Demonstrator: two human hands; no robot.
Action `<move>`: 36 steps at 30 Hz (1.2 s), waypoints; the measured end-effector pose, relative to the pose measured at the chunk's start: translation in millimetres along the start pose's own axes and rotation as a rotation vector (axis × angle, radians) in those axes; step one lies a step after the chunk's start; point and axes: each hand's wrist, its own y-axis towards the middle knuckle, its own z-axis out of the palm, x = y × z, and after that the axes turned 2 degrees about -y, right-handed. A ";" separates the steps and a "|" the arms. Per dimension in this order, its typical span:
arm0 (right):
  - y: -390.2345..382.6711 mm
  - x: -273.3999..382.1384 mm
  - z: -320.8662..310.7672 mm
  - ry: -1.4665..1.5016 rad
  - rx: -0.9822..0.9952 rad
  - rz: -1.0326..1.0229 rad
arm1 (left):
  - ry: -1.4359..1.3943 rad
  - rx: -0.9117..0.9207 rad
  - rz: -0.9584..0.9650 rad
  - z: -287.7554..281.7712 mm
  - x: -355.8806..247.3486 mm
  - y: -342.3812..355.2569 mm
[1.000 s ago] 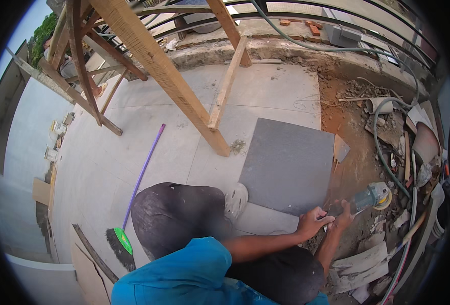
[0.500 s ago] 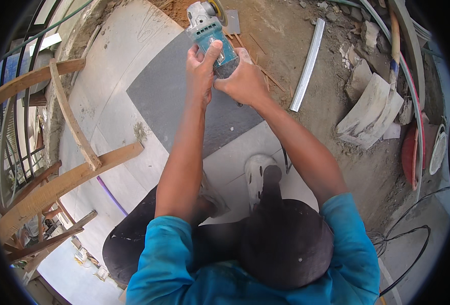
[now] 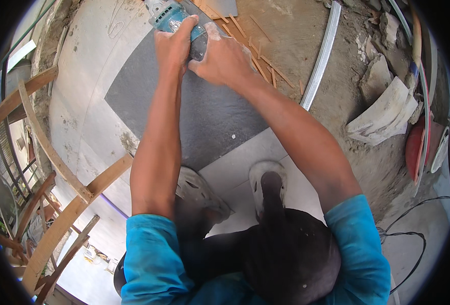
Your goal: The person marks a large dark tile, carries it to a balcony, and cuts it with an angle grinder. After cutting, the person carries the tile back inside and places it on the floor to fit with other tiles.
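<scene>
Both my hands hold a teal and grey angle grinder (image 3: 165, 18) over the far part of a dark grey tile (image 3: 204, 119). My left hand (image 3: 175, 44) wraps around the tool's body from the left, thumb on top. Dusty with pale powder, my right hand (image 3: 222, 58) grips the dark rear end of the grinder. The grinder's head reaches the top edge of the view, and its disc is out of sight. The dark tile lies on pale floor tiles (image 3: 95, 96), in front of my feet.
Thin brown strips (image 3: 260, 58) lie on the dirt beyond the tile. To the right are a metal channel (image 3: 322, 56), broken slabs (image 3: 385, 112) and a black cable (image 3: 418, 235). A wooden frame (image 3: 57, 234) stands at left, near a purple hose (image 3: 114, 206).
My hands and the grinder have moved left and farther away, so the disc has left the picture. The view has shifted, and more of the thin strips show.
</scene>
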 end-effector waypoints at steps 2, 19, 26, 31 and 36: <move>8.5 -1.9 4.7 -0.032 -0.010 -0.010 | 0.031 -0.007 -0.008 -0.3 3.0 8.4; 27.6 7.8 -1.1 -0.071 0.085 0.063 | 0.148 -0.052 -0.029 6.6 12.5 35.8; 29.5 7.0 0.3 -0.097 0.092 0.062 | 0.163 -0.041 -0.065 8.9 5.7 33.8; 29.0 8.9 -0.6 -0.074 0.073 0.066 | 0.147 -0.031 -0.100 6.4 7.9 35.3; 30.7 6.5 2.8 -0.064 0.072 0.074 | 0.118 -0.035 -0.068 8.3 10.3 36.2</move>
